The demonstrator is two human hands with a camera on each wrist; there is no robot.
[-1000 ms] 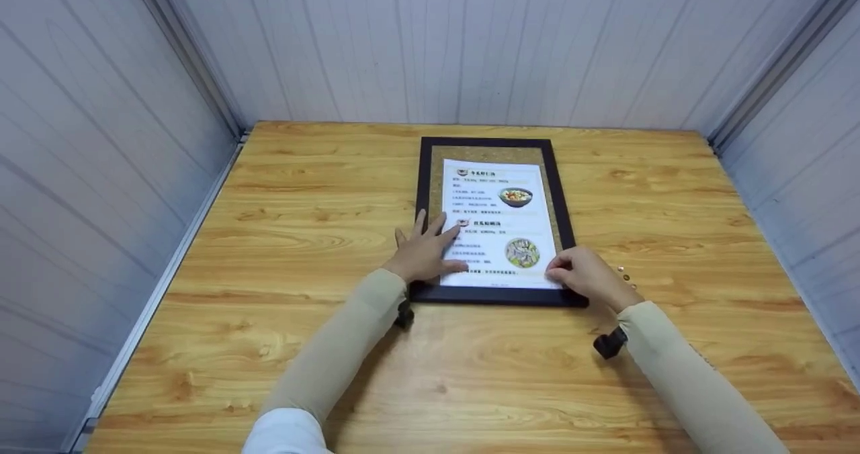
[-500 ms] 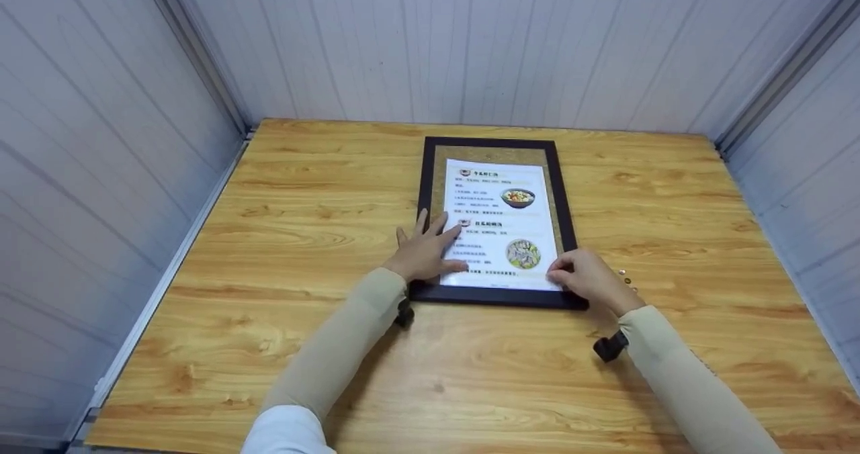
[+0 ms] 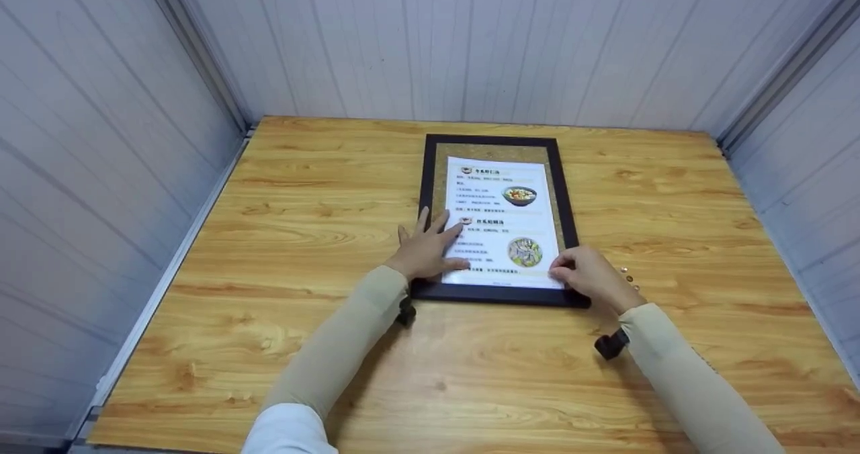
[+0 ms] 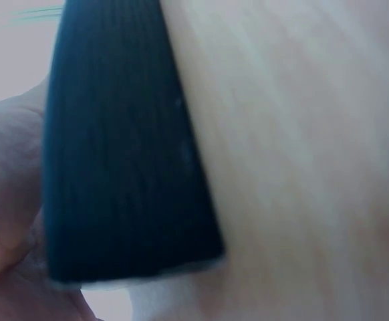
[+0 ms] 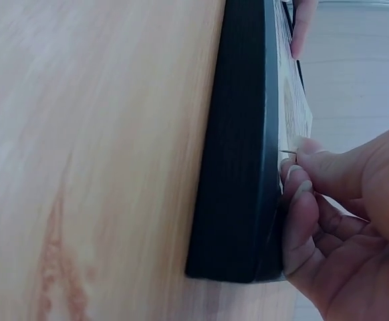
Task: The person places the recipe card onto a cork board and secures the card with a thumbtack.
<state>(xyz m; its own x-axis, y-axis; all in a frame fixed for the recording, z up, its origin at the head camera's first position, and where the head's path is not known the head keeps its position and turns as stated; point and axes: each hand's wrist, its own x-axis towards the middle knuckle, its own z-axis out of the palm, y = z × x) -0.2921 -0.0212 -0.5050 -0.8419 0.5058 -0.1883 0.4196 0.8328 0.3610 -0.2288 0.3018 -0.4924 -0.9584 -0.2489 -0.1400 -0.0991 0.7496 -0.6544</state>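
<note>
A printed sheet (image 3: 487, 192) with two food pictures lies on a cork board (image 3: 440, 172) in a dark frame (image 3: 497, 295). My left hand (image 3: 424, 252) rests with fingers spread on the sheet's lower left and the frame's left side. At the sheet's lower right corner, my right hand (image 3: 590, 278) pinches a thumbtack. In the right wrist view, the thumbtack's thin point (image 5: 288, 152) sticks out from between thumb and fingers towards the board; its head is hidden. The left wrist view shows mostly the frame's corner (image 4: 127, 167), with part of the hand behind it.
Several small shiny tacks (image 3: 629, 279) lie on the wooden table (image 3: 302, 225) just right of my right hand. Pale panel walls (image 3: 430, 44) stand at the back and both sides.
The head view has shifted slightly. Both hands keep nearly the same places on the sheet and frame, with the right still pinching at the lower right corner.
</note>
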